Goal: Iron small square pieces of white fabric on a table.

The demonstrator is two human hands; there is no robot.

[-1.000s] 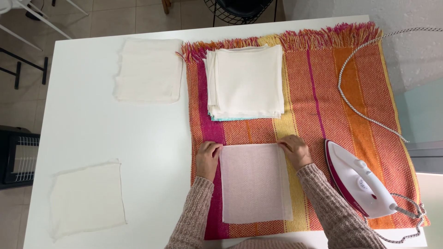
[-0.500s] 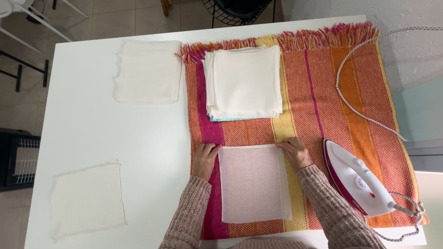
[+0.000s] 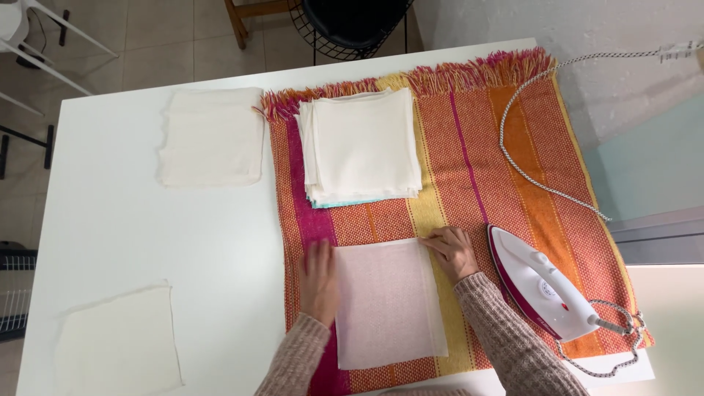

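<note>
Smoothing the thin white cloth square (image 3: pixel 387 302) on the striped woven blanket (image 3: pixel 469 161), the left hand (image 3: pixel 320 280) lay flat along the square's left edge with fingers extended and gripping nothing, blurred as it slid a little down that edge from where it sat a second earlier. The right hand (image 3: pixel 451 249) pressed loosely curled fingertips on the top right corner, much as before, so the piece was spread flat rather than lifted. Unmoved were the iron (image 3: pixel 541 292) on its side just right of that hand, the stack of folded cloths (image 3: pixel 363 147) above, and two loose squares (image 3: pixel 211 136) (image 3: pixel 117 341) on the white table (image 3: pixel 147 235).
</note>
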